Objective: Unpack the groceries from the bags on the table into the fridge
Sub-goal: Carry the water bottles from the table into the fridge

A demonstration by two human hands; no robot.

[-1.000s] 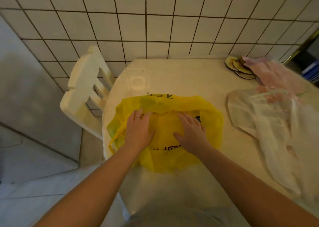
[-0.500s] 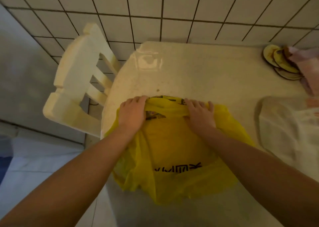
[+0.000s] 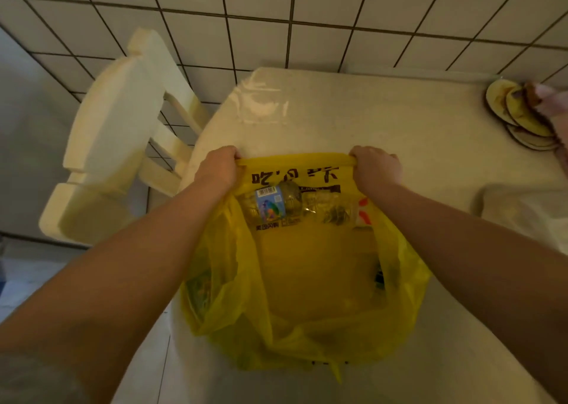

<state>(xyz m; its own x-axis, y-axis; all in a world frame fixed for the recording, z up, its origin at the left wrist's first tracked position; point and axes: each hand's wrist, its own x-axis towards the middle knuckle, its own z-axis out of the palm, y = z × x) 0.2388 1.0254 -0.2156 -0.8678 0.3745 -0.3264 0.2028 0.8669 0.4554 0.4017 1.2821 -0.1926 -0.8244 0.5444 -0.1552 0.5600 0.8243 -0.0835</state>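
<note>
Your left hand and right hand each grip the far rim of the yellow bag, fists curled round it, stretching it taut between them. Just below your grip, a labelled bottle lies inside the bag on the table.
</note>
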